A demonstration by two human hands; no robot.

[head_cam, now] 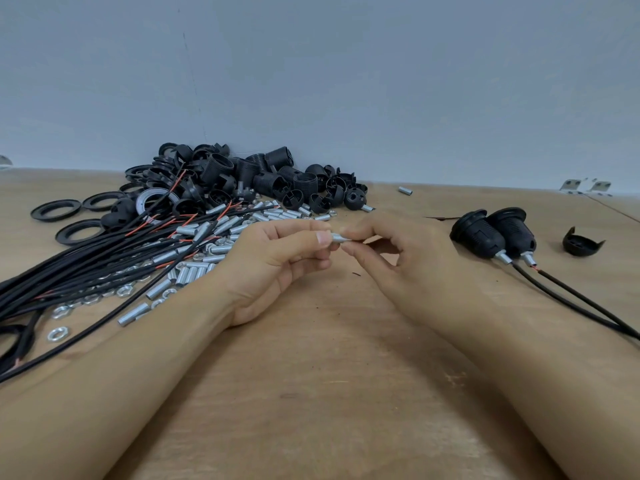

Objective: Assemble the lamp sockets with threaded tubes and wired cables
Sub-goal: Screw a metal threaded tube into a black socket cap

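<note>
A threaded tube (341, 238) lies crosswise above the table (311, 375) — pinched at its left end by the left hand (273, 258), at its right by the right hand (398, 258) — with the loose cables (86, 268) nearer the left.

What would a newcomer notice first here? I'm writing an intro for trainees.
First, the two hands, left and right, pinching a small metal tube mid-table. Next, the heap of black socket parts by the wall, with cables fanning left. Two finished sockets lie right.
</note>
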